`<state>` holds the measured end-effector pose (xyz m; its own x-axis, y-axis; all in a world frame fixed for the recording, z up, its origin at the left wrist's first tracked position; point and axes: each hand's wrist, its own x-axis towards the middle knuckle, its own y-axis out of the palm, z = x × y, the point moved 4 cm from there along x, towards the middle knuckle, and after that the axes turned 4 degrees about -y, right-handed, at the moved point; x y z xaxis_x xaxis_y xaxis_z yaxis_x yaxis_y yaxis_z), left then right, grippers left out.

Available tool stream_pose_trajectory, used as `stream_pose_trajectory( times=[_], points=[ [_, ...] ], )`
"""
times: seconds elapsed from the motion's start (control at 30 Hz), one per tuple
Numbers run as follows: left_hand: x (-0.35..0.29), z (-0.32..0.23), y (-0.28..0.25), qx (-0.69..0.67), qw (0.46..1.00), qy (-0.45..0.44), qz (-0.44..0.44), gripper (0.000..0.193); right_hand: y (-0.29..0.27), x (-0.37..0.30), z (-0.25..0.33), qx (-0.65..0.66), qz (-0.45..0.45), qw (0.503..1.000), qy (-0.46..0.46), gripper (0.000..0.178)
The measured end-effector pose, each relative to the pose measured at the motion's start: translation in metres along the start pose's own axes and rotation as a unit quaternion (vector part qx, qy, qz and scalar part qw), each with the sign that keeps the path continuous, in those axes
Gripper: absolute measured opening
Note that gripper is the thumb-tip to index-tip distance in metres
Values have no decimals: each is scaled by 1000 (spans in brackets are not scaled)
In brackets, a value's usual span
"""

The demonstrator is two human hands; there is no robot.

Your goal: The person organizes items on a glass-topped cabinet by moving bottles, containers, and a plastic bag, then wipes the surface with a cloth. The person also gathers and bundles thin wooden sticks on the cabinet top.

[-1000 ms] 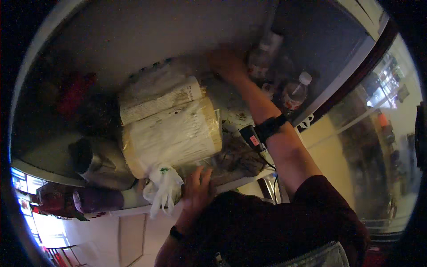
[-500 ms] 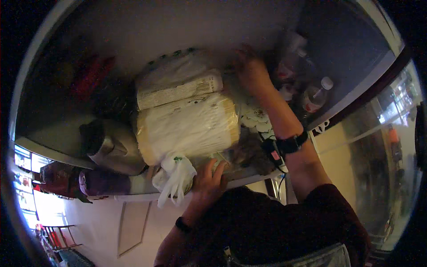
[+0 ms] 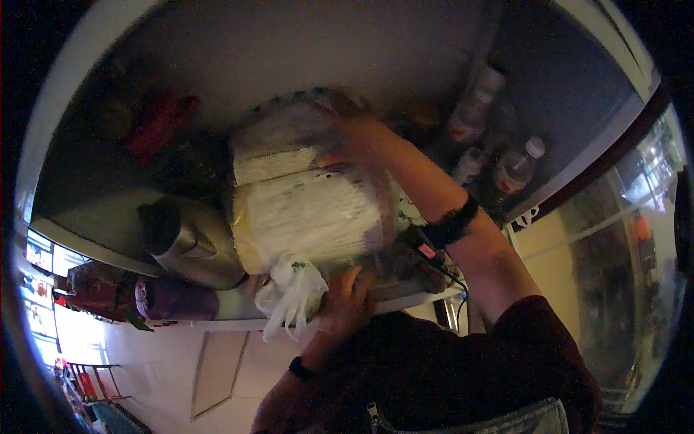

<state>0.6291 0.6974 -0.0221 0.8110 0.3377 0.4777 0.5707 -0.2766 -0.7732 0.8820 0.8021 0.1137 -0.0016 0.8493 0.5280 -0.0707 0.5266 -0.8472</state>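
Observation:
A large pale-yellow packet in clear plastic (image 3: 311, 217), with a white printed label, lies in the middle of a dim cabinet. Over its far right part reaches my right hand (image 3: 359, 141), fingers spread and somewhat blurred; nothing shows in its grasp. My left hand (image 3: 345, 304) rests at the front edge by the packet's near side, its fingers stretched and apart. Just left of that hand sits a knotted white plastic bag (image 3: 295, 293). Whether my right fingertips press on the packet I cannot tell.
A metal kettle (image 3: 191, 242) stands left of the packet, and a purple cylinder (image 3: 173, 298) lies by the front edge. Red items (image 3: 163, 123) sit far left. At right are clear bottles, one white-capped (image 3: 517, 166). A black device with a cable (image 3: 426, 249) is under my right forearm.
My right hand has moved left from beside the packet to over its far part. My left hand stays near the front edge by the white bag.

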Motion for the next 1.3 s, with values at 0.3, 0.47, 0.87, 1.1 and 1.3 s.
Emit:
stream_pose_trajectory(
  times=[0.3, 0.47, 0.87, 1.1, 1.3],
  points=[
    [-1, -5, -6, -17, 997, -61, 37, 48, 17, 53, -3, 72, 294, 953, 8, 86],
    [2, -7, -13, 3, 998, -50, 26, 47, 19, 52, -5, 43, 237, 970, 2, 59],
    [6, -10, -18, 0, 999, -36, 35, 42, -18, 59, -18, 15, 4, 1000, 7, 30],
    [-1, -5, -2, -21, 997, -55, 51, 42, -37, 37, 23, 96, 112, 989, 21, 24],
    [-4, 8, 7, -107, 985, -117, 67, 46, -96, -18, 25, 126, -90, 988, 16, 24]
  ],
)
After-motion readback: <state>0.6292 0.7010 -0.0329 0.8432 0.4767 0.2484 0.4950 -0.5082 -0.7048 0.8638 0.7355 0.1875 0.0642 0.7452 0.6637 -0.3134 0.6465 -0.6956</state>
